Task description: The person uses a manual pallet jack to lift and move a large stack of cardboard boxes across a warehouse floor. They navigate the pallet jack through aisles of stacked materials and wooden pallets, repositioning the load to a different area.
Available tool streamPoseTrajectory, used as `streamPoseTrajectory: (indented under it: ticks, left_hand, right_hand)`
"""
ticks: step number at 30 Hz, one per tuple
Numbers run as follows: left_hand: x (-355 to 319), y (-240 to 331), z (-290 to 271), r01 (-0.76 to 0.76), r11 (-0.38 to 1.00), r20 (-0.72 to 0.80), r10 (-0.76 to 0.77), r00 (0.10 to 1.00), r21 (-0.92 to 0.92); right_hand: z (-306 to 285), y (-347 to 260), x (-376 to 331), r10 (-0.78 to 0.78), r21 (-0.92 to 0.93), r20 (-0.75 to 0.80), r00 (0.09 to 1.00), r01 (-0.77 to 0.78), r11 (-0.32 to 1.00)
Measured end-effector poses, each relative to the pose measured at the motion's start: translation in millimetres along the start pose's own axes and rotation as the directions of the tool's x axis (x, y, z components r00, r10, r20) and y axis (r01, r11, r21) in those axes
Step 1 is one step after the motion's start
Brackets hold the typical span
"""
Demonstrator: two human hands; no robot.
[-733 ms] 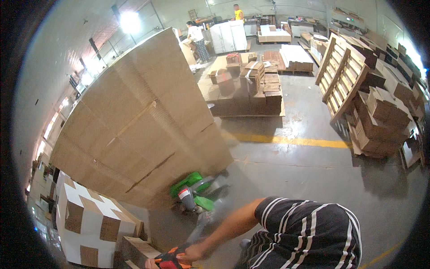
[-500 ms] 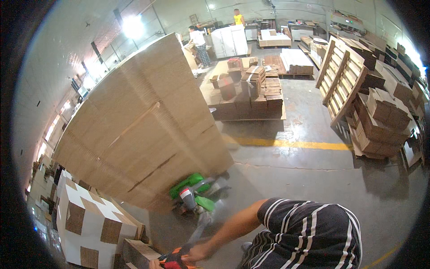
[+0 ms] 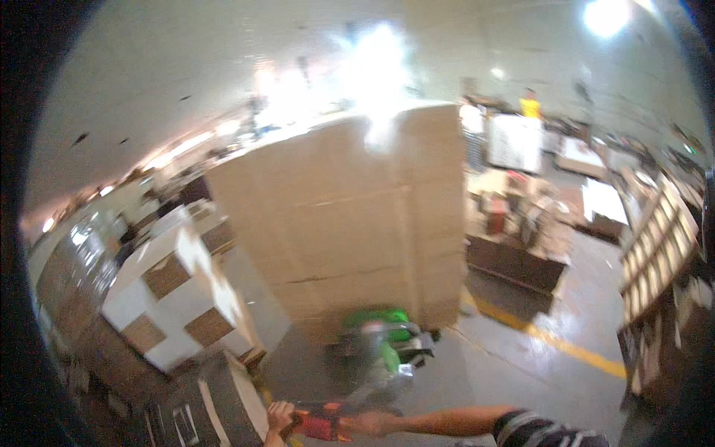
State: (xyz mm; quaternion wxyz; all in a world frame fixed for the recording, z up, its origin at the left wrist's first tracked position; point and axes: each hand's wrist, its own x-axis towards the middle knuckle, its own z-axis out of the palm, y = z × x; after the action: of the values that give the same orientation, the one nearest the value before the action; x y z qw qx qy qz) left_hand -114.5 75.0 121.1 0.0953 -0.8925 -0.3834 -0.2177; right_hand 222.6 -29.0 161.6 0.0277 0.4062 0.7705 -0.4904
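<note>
Both hands, left hand [image 3: 278, 417] and right hand [image 3: 370, 424], grip the red handle [image 3: 322, 427] of the green pallet jack [image 3: 383, 349], fingers wrapped around it. The step looks like hauling the tall cardboard stack [image 3: 357, 223]; steering next calls for a firm hold

Straight ahead of my hands, the tall stack of brown cartons [image 3: 357, 223] on the green pallet jack [image 3: 383, 346] blocks the way. On my left, white-and-brown boxes [image 3: 179, 298] and a dark carton [image 3: 223, 398] crowd close, leaving only a narrow gap. Open grey floor [image 3: 514, 365] lies to my right, up to the yellow line [image 3: 551, 339]; beyond it stand loaded pallets [image 3: 521, 246] and wooden pallets [image 3: 659, 253].
</note>
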Motion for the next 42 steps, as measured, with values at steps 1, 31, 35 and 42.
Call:
streamPoseTrajectory:
  ticks: [1, 31, 35, 42]
  left_hand:
    - [-2.2, 0.7, 0.8, 0.015, 1.000, -0.042, -0.015, 0.999, -0.001]
    - [103.5, -39.7, 57.8, -0.068, 0.998, 0.002, 0.068, 0.998, 0.004]
    - [113.8, -54.5, 71.0, -0.113, 0.993, 0.001, 0.113, 0.994, 0.022]
    - [131.6, -41.8, 52.5, 0.067, 0.995, 0.132, -0.075, 0.988, 0.068]
  right_hand:
    - [5.7, 10.4, 9.3, 0.027, 0.002, 0.011, 1.000, -0.027, 1.000]
    - [-69.9, 14.6, -8.4, 0.137, -0.203, -0.428, 0.893, -0.242, 0.949]
    - [-83.3, 5.7, -18.6, 0.115, -0.120, -0.512, 0.851, -0.204, 0.972]
    - [-93.5, 13.8, -5.2, 0.205, 0.044, -0.525, 0.826, -0.214, 0.976]
